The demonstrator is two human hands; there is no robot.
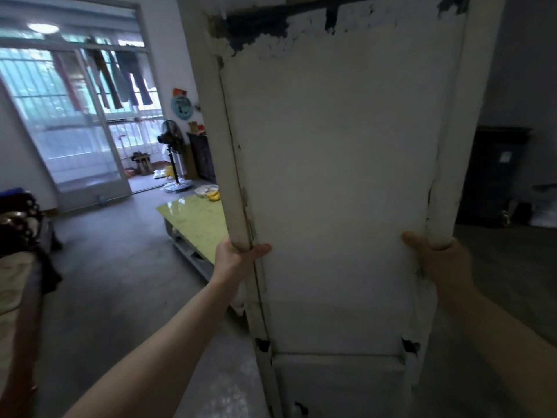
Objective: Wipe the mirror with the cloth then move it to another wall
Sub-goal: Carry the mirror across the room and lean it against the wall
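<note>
The tall mirror [337, 176] fills the middle of the head view with its white, peeling back panel toward me; the glass side is hidden. It is held upright, off the floor as far as I can tell. My left hand [238, 260] grips the left frame rail, thumb across the back panel. My right hand [437, 260] grips the right frame rail at the same height. No cloth is in view.
A low table with a yellow-green top [193, 221] and a bowl of fruit [208, 191] stands just left of the mirror. A standing fan [171, 152] and a glass balcony door [75, 125] lie beyond. A sofa edge [18, 267] is at left, a dark bin [494, 176] at right.
</note>
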